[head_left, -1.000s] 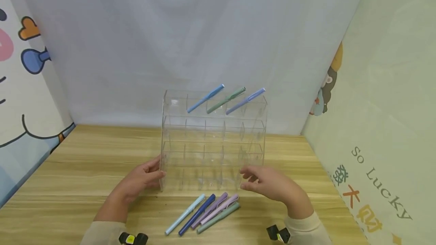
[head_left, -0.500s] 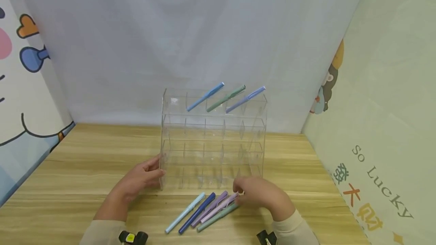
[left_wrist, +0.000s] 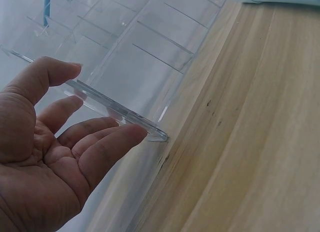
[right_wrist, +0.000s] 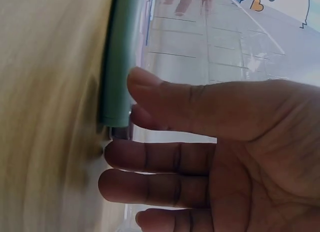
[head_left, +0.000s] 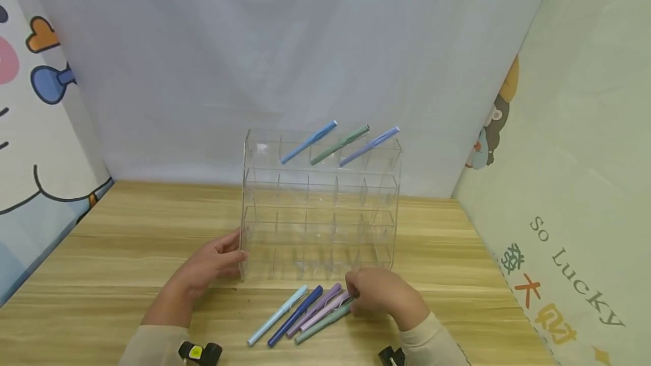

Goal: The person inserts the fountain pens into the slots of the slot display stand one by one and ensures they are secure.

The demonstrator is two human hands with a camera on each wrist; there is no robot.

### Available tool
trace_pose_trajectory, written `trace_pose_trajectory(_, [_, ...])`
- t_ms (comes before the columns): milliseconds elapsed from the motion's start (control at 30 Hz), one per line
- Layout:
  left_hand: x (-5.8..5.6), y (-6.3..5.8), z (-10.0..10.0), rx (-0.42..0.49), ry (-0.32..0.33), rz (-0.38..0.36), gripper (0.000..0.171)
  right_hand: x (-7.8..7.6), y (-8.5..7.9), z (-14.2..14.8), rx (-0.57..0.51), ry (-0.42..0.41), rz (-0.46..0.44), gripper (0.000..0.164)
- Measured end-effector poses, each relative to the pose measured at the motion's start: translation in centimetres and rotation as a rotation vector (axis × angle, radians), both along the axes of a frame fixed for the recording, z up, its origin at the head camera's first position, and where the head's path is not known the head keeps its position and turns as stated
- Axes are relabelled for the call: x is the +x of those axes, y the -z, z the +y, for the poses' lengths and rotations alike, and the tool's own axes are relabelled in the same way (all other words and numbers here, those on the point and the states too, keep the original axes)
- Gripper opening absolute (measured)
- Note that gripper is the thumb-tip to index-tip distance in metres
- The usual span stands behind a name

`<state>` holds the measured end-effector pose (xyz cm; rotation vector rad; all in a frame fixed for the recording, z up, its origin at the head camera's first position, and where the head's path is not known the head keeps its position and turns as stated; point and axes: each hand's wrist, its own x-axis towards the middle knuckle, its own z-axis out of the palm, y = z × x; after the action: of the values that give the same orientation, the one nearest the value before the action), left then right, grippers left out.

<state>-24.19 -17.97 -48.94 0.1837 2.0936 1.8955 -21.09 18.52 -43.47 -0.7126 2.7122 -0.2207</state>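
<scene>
A clear acrylic pen rack stands on the table, with a blue pen, a green pen and a lavender pen slanting on its top tier. My left hand holds the rack's left edge between thumb and fingers. Five-fold row aside, several pens lie in front of it, including a light blue pen, a navy pen and a pink pen. My right hand pinches the end of the nearest pen, a grey-green one, thumb and forefinger at its end, other fingers extended.
The wooden table carries everything. A pale curtain hangs behind it, and printed panels stand at both sides. A dark purple pen lies tightly between the navy and pink pens.
My right hand has moved from beside the rack's lower right corner down and left to the ends of the loose pens. The left hand keeps its hold on the rack.
</scene>
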Motion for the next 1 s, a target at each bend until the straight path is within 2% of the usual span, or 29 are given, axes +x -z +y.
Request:
trace_pose_trajectory(367, [-0.19,0.28,-0.03,-0.005,-0.001,-0.003,0.076,0.13,0.14,-0.16,0.001,0.0,0.006,0.03])
trace_pose_trajectory(667, [-0.25,0.4,-0.03,0.006,0.008,0.0,0.078,-0.04,0.43,-0.04,-0.009,0.032,0.01,0.034])
trace_pose_trajectory(1000, [-0.19,0.16,0.07,0.007,0.003,-0.004,0.079,-0.15,0.66,-0.38,-0.011,0.002,-0.003,0.033])
